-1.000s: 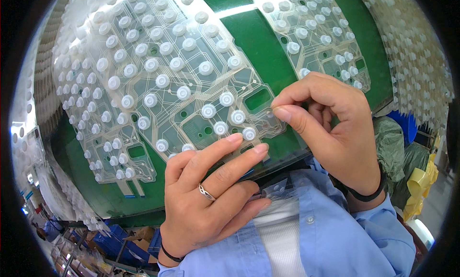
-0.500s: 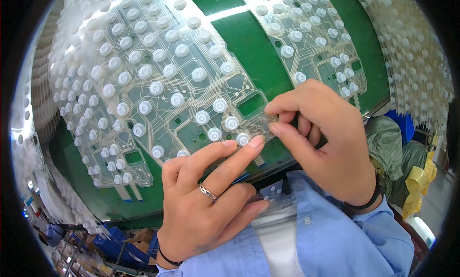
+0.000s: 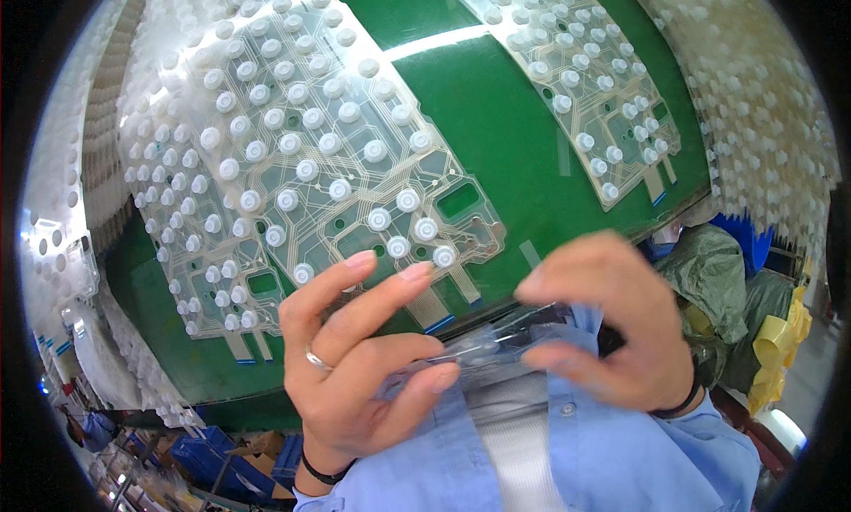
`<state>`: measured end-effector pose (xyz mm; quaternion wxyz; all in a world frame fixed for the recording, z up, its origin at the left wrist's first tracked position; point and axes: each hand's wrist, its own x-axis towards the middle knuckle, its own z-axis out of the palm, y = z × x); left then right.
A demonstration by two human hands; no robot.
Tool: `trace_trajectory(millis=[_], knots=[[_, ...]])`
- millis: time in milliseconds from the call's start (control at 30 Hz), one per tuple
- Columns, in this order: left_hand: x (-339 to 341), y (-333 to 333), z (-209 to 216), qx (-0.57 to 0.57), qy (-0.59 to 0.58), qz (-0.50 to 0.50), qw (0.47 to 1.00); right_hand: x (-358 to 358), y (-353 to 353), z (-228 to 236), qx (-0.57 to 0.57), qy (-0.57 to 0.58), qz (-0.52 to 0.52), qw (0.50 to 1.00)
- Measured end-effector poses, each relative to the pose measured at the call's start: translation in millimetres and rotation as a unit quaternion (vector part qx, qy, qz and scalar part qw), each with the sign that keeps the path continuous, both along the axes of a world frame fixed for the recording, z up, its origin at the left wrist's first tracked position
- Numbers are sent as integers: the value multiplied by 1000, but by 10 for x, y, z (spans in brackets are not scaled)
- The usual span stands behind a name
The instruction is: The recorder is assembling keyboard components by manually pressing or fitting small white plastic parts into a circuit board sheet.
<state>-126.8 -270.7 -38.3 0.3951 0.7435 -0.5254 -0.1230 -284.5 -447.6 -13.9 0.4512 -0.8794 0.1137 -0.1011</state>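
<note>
A clear plastic sheet hangs at the table's near edge, in front of my shirt. My left hand, wearing a ring, pinches its left end between thumb and index finger. Two other fingers of that hand reach out over the lower edge of a transparent keyboard membrane with white rubber domes. By the sheet's right end is my right hand, blurred by motion, its thumb and fingertips apart. Whether it touches the sheet is hard to make out. Flat ribbon tails with blue ends stick out from the membrane.
The membrane lies on a green table. Another membrane lies on the right. Tall stacks of domed sheets stand along both sides. Beyond the right edge are grey-green bags and yellow material; blue crates stand lower left.
My right hand has left the membrane's lower right corner and come down toward the clear sheet, its fingers spreading. My left hand has shifted slightly left and down.
</note>
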Motion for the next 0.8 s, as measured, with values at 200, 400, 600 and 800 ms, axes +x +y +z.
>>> trace_trajectory(millis=[200,400,600,800], knots=[[-37,44,25,-17,37,41,998,-86,248,-11,190,5,-97,977],[-26,68,19,4,10,74,997,-86,217,-74,83,-46,-55,994],[18,33,23,78,-54,-5,995,-3,0,-31,40,-102,-68,992],[46,75,10,85,-47,-61,993,263,-177,-38,159,31,-140,977]])
